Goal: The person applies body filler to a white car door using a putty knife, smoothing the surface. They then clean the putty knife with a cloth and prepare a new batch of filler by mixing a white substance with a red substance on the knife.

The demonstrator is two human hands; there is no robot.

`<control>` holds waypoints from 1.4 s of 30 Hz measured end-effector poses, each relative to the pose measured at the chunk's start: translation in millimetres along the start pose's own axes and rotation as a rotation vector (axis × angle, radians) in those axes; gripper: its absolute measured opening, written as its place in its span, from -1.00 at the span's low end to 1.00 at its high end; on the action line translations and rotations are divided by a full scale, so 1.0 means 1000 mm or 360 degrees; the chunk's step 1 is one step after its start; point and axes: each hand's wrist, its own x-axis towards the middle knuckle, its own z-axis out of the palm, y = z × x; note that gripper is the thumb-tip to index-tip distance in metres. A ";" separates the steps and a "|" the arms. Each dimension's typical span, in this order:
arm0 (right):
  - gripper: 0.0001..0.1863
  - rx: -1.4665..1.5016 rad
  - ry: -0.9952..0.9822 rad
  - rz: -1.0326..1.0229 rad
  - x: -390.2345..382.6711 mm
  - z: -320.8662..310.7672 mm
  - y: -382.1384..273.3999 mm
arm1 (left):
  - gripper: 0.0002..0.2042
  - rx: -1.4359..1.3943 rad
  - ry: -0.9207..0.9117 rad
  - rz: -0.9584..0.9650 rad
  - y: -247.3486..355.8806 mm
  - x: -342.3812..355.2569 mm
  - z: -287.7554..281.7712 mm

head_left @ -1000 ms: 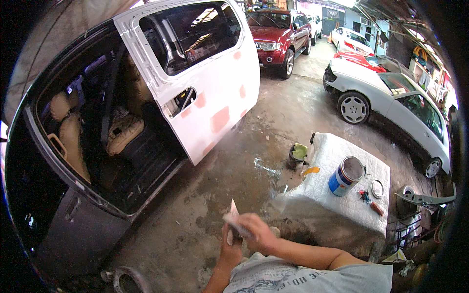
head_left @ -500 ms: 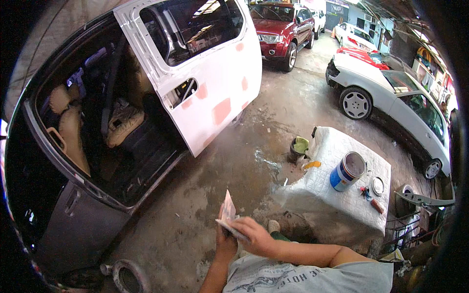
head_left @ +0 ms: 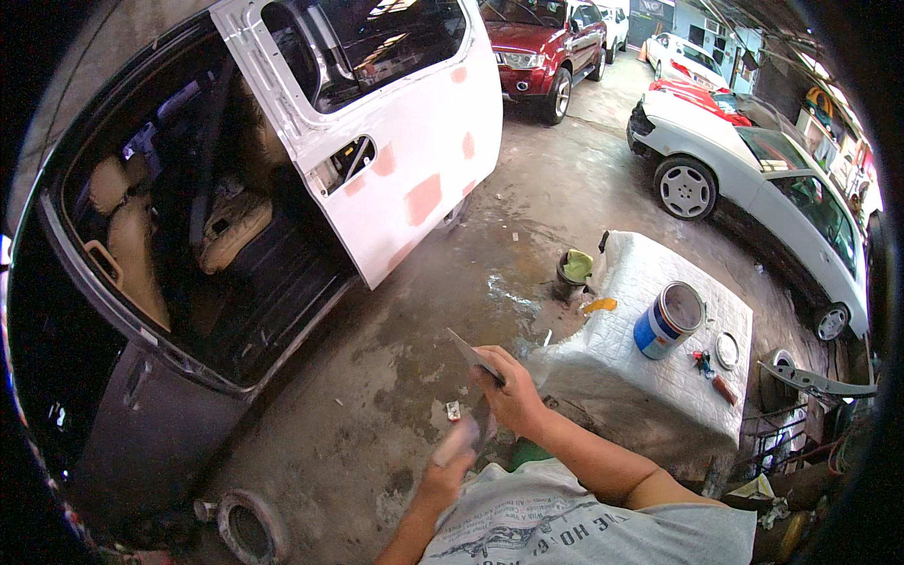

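My right hand [head_left: 514, 388] grips a putty knife [head_left: 468, 352], its thin metal blade pointing up and to the left. Just below and to its left, my left hand [head_left: 446, 478] is closed on a flat spreader plate [head_left: 482, 426]. Motion smears that plate, so its exact shape and any putty on it are unclear. Both hands are close together in front of my grey shirt, above the floor. Ahead on the left stands a white van door [head_left: 414, 151] with several pinkish filler patches [head_left: 423, 200].
To the right is a table under a white quilted cover [head_left: 612, 344], bearing a blue paint can [head_left: 669, 320] and a round lid [head_left: 727, 350]. A dark bucket [head_left: 572, 273] stands beside it. A white car [head_left: 744, 160] and a red car [head_left: 537, 56] are parked beyond.
My hands have drawn apart. The right one has moved up and right with the putty knife; the left has lowered and turned its plate. The view has shifted slightly.
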 end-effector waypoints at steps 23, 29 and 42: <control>-0.46 0.0260 -0.0083 -0.0294 -0.041 -0.018 -0.022 | -0.67 -0.1213 0.0449 -0.0065 -0.001 0.016 -0.061; -0.41 0.0096 -0.0316 -0.0466 -0.043 -0.026 -0.027 | -0.65 -0.1187 0.0508 0.0123 0.014 0.013 -0.076; -0.49 -0.0059 -0.0245 -0.0250 -0.021 -0.024 -0.026 | -0.68 -0.0978 0.0417 0.0044 0.026 -0.008 -0.078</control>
